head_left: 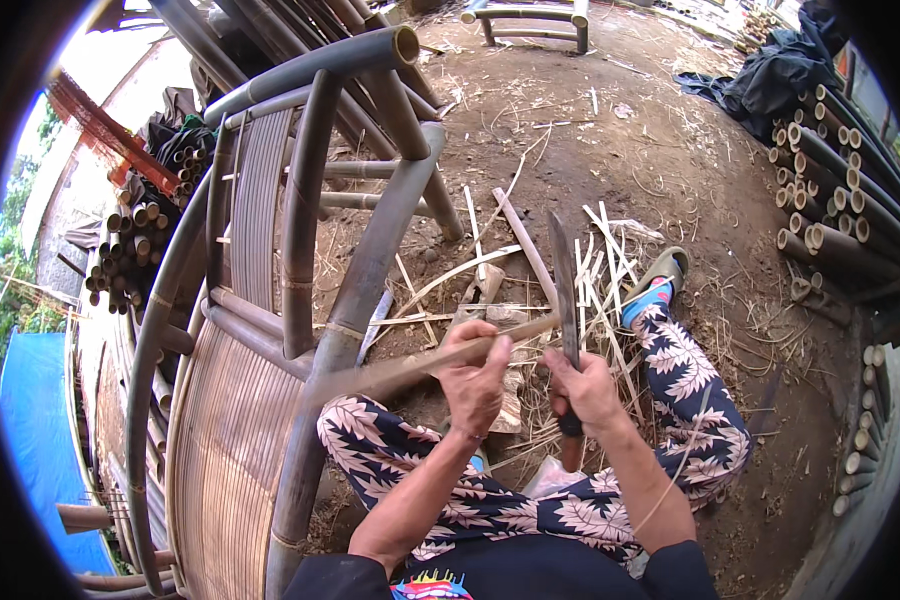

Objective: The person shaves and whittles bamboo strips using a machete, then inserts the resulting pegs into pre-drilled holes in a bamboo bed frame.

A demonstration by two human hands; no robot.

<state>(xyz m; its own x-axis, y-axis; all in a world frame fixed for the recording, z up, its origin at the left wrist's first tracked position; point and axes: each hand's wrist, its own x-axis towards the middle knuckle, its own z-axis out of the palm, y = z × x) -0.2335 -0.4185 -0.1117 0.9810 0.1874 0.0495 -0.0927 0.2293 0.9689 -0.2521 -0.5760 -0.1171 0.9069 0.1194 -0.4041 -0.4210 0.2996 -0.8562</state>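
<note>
My left hand (472, 385) is closed around a split bamboo strip (395, 372), which slants from the bamboo chair's side toward the blade. The strip's left end is smeared by motion. In my right hand (588, 390) is a long knife (564, 280), its dark blade pointing up and away from me, the handle's lower end showing below my fist. The strip's right end meets or passes close by the blade; I cannot tell whether they touch. Beneath my hands, between my legs, lies a wooden block (510, 400).
A large bamboo chair (345, 290) rises close on my left. Thin bamboo strips (595, 280) and shavings litter the dirt floor (610, 130). Bamboo poles are stacked at right (830, 200) and at left (125, 245). A low bamboo frame (530, 15) stands far ahead.
</note>
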